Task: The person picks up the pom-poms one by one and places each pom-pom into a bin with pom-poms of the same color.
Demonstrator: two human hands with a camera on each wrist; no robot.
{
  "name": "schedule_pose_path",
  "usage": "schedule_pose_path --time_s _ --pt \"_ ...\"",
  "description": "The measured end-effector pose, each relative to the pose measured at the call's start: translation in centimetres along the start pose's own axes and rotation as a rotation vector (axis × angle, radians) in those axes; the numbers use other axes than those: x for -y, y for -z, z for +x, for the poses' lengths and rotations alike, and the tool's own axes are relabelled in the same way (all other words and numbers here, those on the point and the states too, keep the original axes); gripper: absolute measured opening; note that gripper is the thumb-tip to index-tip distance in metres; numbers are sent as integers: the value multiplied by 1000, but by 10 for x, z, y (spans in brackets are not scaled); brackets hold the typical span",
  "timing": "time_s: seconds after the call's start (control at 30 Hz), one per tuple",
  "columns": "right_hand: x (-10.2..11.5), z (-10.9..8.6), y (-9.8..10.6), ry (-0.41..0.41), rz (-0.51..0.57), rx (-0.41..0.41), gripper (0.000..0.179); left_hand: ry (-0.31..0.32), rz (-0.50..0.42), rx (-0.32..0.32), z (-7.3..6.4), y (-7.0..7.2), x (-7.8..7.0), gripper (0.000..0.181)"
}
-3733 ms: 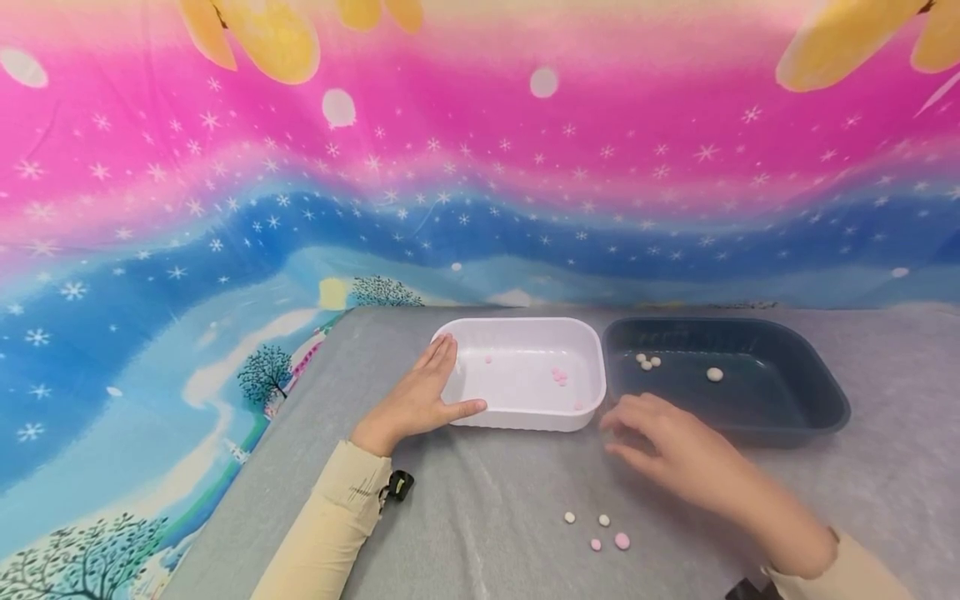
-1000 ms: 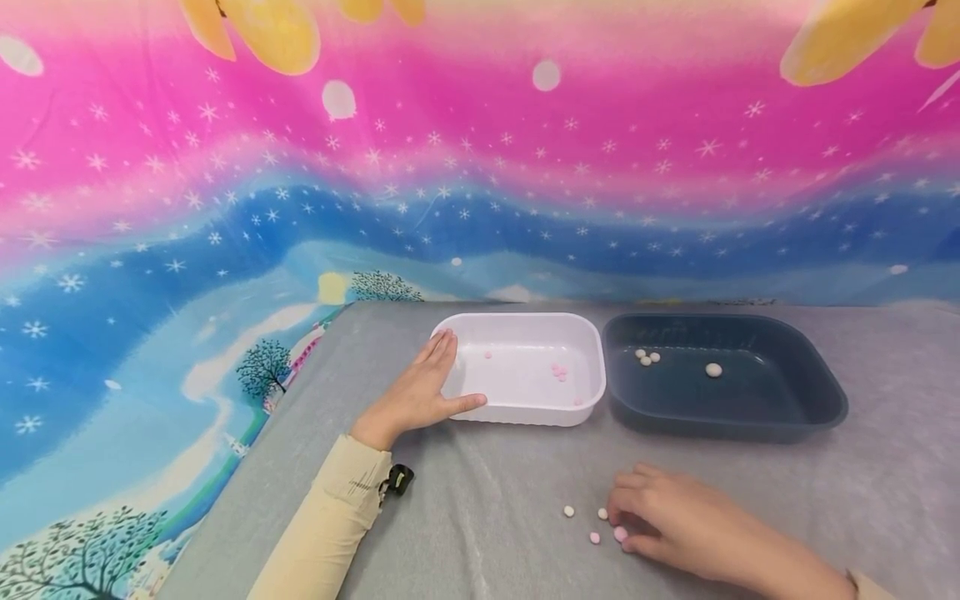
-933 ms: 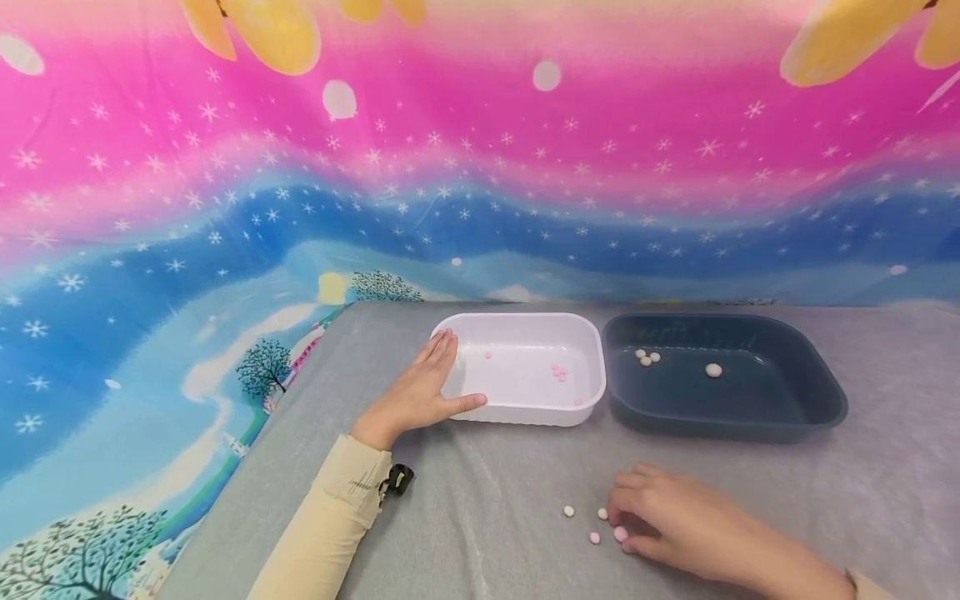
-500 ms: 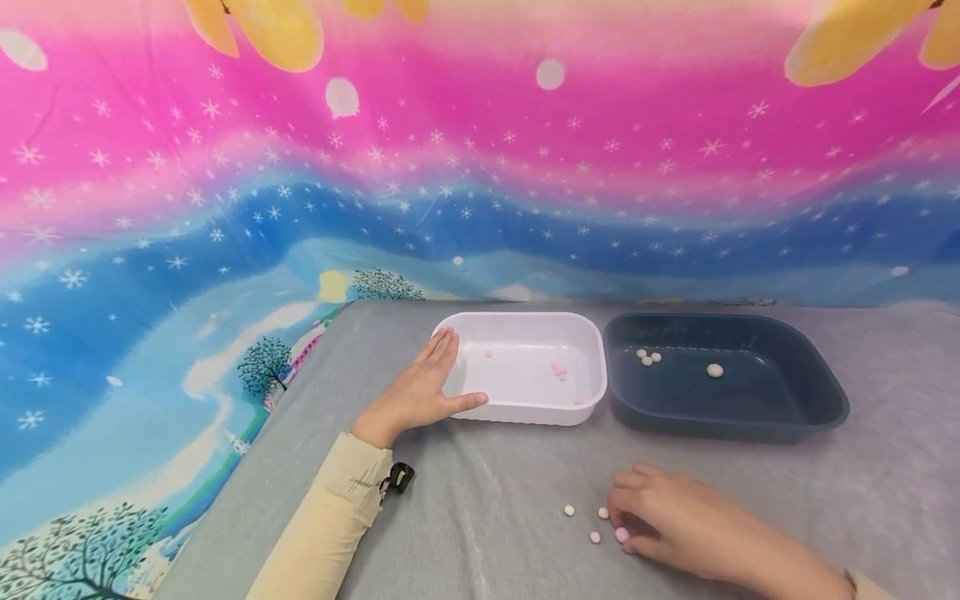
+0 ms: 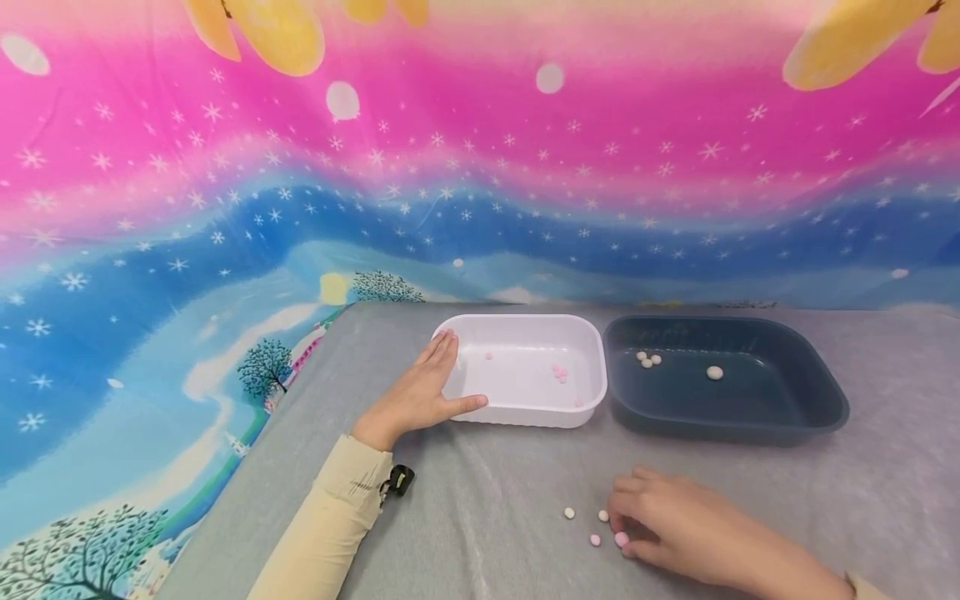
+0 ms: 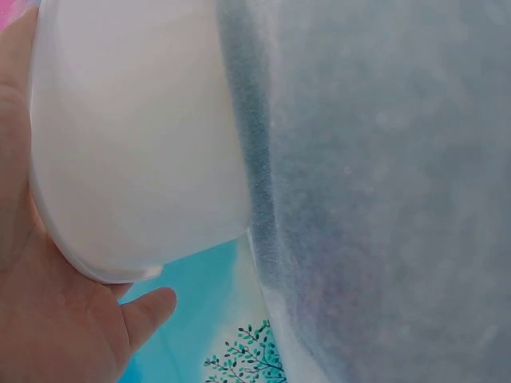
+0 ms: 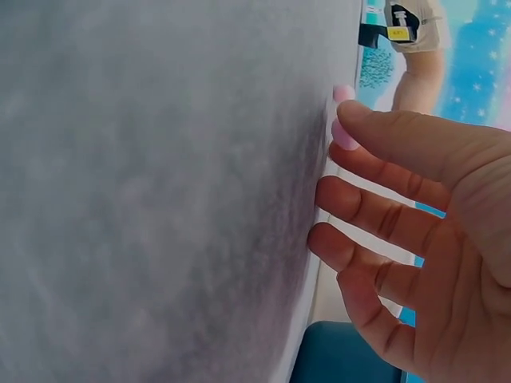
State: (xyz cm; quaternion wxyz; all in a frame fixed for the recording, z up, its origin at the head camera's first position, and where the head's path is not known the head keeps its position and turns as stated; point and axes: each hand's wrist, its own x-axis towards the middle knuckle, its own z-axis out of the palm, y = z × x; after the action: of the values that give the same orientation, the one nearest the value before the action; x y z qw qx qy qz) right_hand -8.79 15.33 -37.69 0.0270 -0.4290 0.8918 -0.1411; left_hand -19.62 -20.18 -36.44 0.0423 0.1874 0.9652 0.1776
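My left hand (image 5: 416, 396) rests on the left end of a white basin (image 5: 525, 417), its fingers straight along the rim and the thumb over the front edge. Several small pink balls lie inside that basin. My right hand (image 5: 671, 521) is low over the grey cloth, thumb and forefinger pinching the larger pink ball (image 5: 621, 540). Close by on the cloth are a smaller pink ball (image 5: 596, 540) and two white balls, one (image 5: 603, 516) near the forefinger and another (image 5: 569, 513) further left. The right wrist view shows the thumb against the pink ball (image 7: 344, 136).
A dark blue-grey basin (image 5: 795, 429) stands right of the white one, with several white balls inside, one larger white ball (image 5: 715, 373) lying apart. Grey cloth (image 5: 480, 500) covers the table. A printed curtain (image 5: 480, 200) hangs behind.
From beside the dark basin, my right hand has come down to the balls on the cloth and taken hold of the larger pink one. Over the last second both hands stay nearly still.
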Motion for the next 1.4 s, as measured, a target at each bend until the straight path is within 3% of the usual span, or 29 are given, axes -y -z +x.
schedule_pose_path --time_s 0.53,0.77,1.07,1.3,1.4 --pt "3 5 6 21 24 -19 23 -2 -8 -4 0 0 0 110" --pt "4 10 9 64 7 -69 25 -1 -3 -3 0 0 -1 110" --pt "5 15 18 60 9 -97 24 -5 -7 -10 1 0 0 110" --pt "5 15 28 89 -26 -212 24 -6 -4 -3 0 0 0 110" --pt "3 16 33 97 -17 -223 25 -8 -5 -4 0 1 0 109"
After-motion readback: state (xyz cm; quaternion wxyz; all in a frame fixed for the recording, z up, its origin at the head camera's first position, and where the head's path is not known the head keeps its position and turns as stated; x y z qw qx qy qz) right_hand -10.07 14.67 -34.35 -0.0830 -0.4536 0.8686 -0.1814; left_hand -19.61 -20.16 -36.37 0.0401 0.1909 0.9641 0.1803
